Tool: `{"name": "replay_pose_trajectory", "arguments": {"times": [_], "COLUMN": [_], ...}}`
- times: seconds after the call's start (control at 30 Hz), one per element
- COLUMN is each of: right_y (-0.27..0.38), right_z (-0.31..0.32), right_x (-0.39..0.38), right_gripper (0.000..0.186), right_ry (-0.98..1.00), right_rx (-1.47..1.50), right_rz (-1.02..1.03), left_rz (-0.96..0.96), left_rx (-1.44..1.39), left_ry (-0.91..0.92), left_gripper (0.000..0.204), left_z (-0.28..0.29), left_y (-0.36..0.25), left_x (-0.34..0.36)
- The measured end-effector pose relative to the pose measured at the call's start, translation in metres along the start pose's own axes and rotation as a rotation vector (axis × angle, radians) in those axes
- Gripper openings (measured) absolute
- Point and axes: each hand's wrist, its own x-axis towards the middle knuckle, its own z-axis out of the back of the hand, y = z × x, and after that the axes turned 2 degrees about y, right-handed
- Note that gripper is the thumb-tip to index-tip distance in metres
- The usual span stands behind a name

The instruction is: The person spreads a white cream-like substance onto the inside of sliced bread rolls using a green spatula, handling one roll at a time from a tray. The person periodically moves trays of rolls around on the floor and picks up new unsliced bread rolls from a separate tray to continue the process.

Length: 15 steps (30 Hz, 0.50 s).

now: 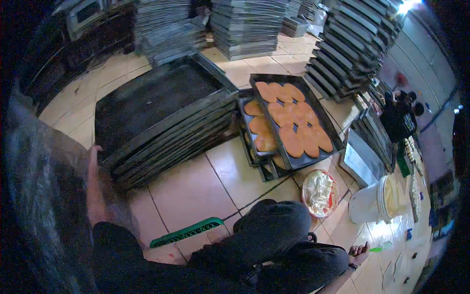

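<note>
My left hand [96,150] grips the near left corner of the top black baking tray [152,105], its fingers hooked over the rim. That tray is bare inside and tops a stack of similar trays on the floor. Beside my right knee, my right hand [360,253] is closed around a slim tool with a green shaft [376,249] and a pale, blurred end; its exact kind does not show. Ahead, rows of flat orange-brown oval breads [289,117] lie in a tilted black tray [325,105], which rests across other trays of bread.
A round tub with creamy white filling [320,193] and a white bucket [364,203] stand right of the bread trays. A green plastic crate edge [186,232] lies near my legs. Tall tray stacks [249,27] rise behind. Another person [401,115] is at far right.
</note>
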Motion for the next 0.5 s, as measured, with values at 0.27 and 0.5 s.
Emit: {"name": "replay_pose_trajectory", "arguments": {"times": [0.27,0.5], "right_y": [0.021,0.012], "right_z": [0.044,0.029], "right_x": [0.004,0.004], "right_gripper": [0.030,0.035], "right_ry": [-0.306,-0.087], "right_rx": [-0.061,-0.020], "right_rz": [0.179,0.150], "left_rz": [-0.917,-0.953], "left_rx": [1.299,1.149], "left_ry": [-0.199,0.619], "left_gripper": [0.055,0.040], "left_z": [-0.231,-0.414], "left_y": [-0.124,-0.096], "left_x": [-0.139,-0.150]}}
